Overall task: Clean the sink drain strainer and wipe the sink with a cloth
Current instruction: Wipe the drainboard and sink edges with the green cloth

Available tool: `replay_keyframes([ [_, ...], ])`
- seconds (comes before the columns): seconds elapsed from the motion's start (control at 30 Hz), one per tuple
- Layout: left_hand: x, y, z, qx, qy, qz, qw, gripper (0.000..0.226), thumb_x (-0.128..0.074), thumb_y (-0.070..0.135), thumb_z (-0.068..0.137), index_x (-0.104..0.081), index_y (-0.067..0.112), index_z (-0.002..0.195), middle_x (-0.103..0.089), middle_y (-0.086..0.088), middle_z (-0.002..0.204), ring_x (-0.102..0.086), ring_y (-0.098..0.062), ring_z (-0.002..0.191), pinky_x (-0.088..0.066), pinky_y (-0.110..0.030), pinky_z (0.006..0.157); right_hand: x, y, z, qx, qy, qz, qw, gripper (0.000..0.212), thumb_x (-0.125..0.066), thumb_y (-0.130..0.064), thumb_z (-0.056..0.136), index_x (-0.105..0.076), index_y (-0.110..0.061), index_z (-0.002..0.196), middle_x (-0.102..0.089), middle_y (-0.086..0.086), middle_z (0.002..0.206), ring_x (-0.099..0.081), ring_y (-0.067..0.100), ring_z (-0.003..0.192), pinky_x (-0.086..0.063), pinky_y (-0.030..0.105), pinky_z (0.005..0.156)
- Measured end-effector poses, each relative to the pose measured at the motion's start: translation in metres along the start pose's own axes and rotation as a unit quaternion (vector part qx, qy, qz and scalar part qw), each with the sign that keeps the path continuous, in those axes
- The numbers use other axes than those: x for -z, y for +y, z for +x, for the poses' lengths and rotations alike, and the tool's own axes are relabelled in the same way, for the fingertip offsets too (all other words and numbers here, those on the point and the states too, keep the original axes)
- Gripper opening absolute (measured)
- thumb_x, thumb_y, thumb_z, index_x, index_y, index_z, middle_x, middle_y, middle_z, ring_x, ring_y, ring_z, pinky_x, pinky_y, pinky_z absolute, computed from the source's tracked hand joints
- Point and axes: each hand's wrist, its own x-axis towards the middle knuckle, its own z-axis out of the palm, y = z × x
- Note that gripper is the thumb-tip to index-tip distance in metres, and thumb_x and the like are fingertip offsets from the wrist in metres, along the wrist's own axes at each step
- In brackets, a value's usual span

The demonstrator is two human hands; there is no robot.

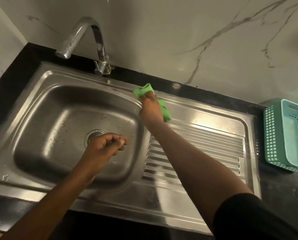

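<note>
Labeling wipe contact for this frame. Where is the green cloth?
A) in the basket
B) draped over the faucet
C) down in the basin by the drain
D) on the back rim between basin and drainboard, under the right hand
D: the right hand presses the cloth on the sink's back rim beside the basin corner; the left hand hovers over the drain, holding no cloth.

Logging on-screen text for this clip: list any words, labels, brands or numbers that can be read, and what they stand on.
None can be read.
Tap: no brand mark shows.
Steel sink: no stamp or label shows.
Green cloth: plain.
Green basket: plain, partly out of frame.
</note>
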Motion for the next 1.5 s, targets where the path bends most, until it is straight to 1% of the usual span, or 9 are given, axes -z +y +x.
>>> replay_keyframes([
  [0.23, -0.01, 0.001, -0.001, 0.002, -0.002, 0.003, 1.0, 0.016, -0.064, 0.011, 0.101, -0.08, 0.014, 0.103, -0.083, 0.002, 0.102, -0.077, -0.021, 0.1, -0.059, -0.046, 0.096, 0.028, 0.048, -0.005, 0.1, -0.07, -0.084, 0.989, 0.049, -0.057, -0.004, 0.097, -0.055, -0.014, 0.145, -0.047, 0.008, 0.149, -0.046, 0.03, 0.134, -0.046, 0.043, 0.106],
  [0.4, -0.024, 0.005, -0.004, -0.006, -0.019, 0.004, 1.0, 0.016, -0.065, 0.014, 0.101, -0.08, 0.015, 0.104, -0.083, 0.002, 0.103, -0.077, -0.022, 0.103, -0.059, -0.039, 0.092, 0.084, 0.172, -0.066, -0.056, 0.018, -0.102, 0.993, 0.045, -0.057, 0.0, 0.094, -0.064, -0.014, 0.136, -0.056, 0.008, 0.142, -0.053, 0.025, 0.126, -0.039, 0.018, 0.094],
  [0.53, -0.034, 0.012, -0.011, -0.01, -0.034, 0.004, 0.999, 0.016, -0.065, 0.014, 0.101, -0.08, 0.016, 0.105, -0.083, 0.002, 0.103, -0.077, -0.02, 0.102, -0.059, -0.04, 0.092, 0.137, 0.262, -0.142, -0.228, 0.042, -0.113, 0.966, 0.049, -0.056, 0.01, 0.084, -0.063, -0.003, 0.131, -0.055, 0.023, 0.144, -0.058, 0.046, 0.124, -0.051, 0.047, 0.101],
  [0.7, -0.039, 0.016, -0.017, -0.011, -0.038, 0.0, 0.999, 0.015, -0.065, 0.01, 0.101, -0.079, 0.013, 0.104, -0.083, -0.003, 0.103, -0.077, -0.027, 0.104, -0.059, -0.045, 0.094, 0.11, 0.226, -0.132, -0.293, 0.1, -0.041, 0.95, 0.028, -0.055, 0.009, 0.078, -0.063, 0.003, 0.104, -0.062, 0.023, 0.125, -0.058, 0.043, 0.114, -0.051, 0.047, 0.093],
  [0.87, -0.041, 0.01, -0.022, -0.011, -0.051, 0.015, 0.999, 0.016, -0.065, 0.012, 0.101, -0.08, 0.017, 0.103, -0.083, -0.001, 0.102, -0.077, -0.024, 0.102, -0.058, -0.045, 0.094, 0.056, 0.132, -0.112, -0.17, 0.067, -0.024, 0.983, 0.051, -0.051, 0.002, 0.096, -0.053, -0.007, 0.146, -0.047, 0.013, 0.158, -0.043, 0.031, 0.147, -0.035, 0.039, 0.121],
  [1.0, -0.046, 0.007, -0.027, -0.004, -0.055, 0.015, 0.998, 0.015, -0.065, 0.011, 0.1, -0.08, 0.014, 0.104, -0.083, -0.002, 0.101, -0.077, -0.027, 0.104, -0.058, -0.046, 0.095, 0.012, 0.041, -0.097, -0.016, -0.013, -0.01, 1.0, 0.049, -0.051, 0.001, 0.099, -0.051, -0.008, 0.147, -0.054, 0.013, 0.15, -0.054, 0.029, 0.135, -0.041, 0.027, 0.108],
  [1.2, -0.057, 0.017, -0.033, -0.024, -0.052, 0.011, 0.998, 0.016, -0.064, 0.01, 0.101, -0.079, 0.01, 0.108, -0.084, -0.003, 0.1, -0.078, -0.023, 0.1, -0.058, -0.034, 0.088, 0.007, 0.038, -0.116, 0.124, -0.089, -0.077, 0.985, 0.066, -0.06, -0.008, 0.099, -0.034, -0.004, 0.16, -0.03, 0.014, 0.169, -0.026, 0.027, 0.157, -0.019, 0.037, 0.129],
  [1.4, -0.052, 0.014, -0.042, -0.043, -0.047, 0.008, 0.998, 0.017, -0.063, 0.009, 0.102, -0.079, 0.01, 0.106, -0.083, -0.005, 0.103, -0.077, -0.027, 0.103, -0.058, -0.036, 0.089, 0.069, 0.151, -0.165, -0.077, -0.002, -0.081, 0.994, 0.054, -0.048, -0.013, 0.106, -0.038, -0.003, 0.157, -0.034, 0.016, 0.167, -0.027, 0.027, 0.157, -0.02, 0.038, 0.129],
  [1.5, -0.052, 0.011, -0.048, -0.043, -0.047, 0.009, 0.998, 0.017, -0.063, 0.009, 0.101, -0.079, 0.01, 0.106, -0.083, -0.005, 0.103, -0.076, -0.03, 0.105, -0.058, -0.041, 0.092, 0.11, 0.215, -0.199, -0.198, 0.013, -0.082, 0.977, 0.063, -0.054, 0.004, 0.095, -0.038, 0.001, 0.156, -0.031, 0.02, 0.167, -0.028, 0.031, 0.156, -0.021, 0.036, 0.128],
])
